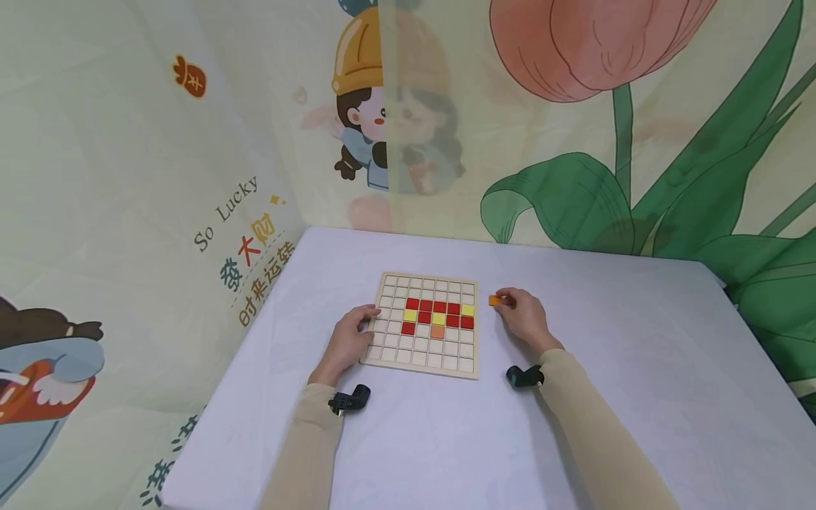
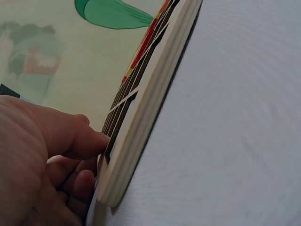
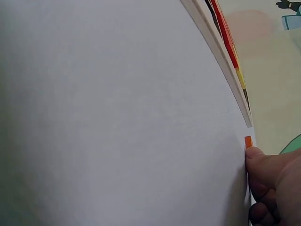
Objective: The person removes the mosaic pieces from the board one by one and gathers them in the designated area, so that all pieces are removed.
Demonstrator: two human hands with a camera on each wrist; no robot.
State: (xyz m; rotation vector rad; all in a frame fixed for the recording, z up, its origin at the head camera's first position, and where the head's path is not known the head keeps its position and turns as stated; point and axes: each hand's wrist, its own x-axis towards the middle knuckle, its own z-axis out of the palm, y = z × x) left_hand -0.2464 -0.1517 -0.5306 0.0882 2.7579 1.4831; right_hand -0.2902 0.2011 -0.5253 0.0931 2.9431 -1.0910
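Observation:
A square wooden grid board [image 1: 418, 372] lies on the table with red, yellow and light orange tiles in some of its cells. At its left edge, my left hand [image 1: 347, 340] grips the rim. The left wrist view shows that thumb [image 2: 87, 139] over the rim, with the other fingers curled beside it. Just off the board's right side, my right hand [image 1: 525, 315] pinches an orange square tile [image 1: 494, 300] between thumb and fingers. In the right wrist view the tile [image 3: 248, 141] shows beyond the thumb tip, close to the board's corner; the fingertips behind it are hidden.
A white cloth covers the table [image 1: 421, 439]. Behind it hangs a printed curtain [image 1: 554, 177] with a tulip and cartoon figures, and another printed sheet [image 1: 159, 177] runs along the left. A small black camera [image 1: 524, 377] is strapped to each wrist.

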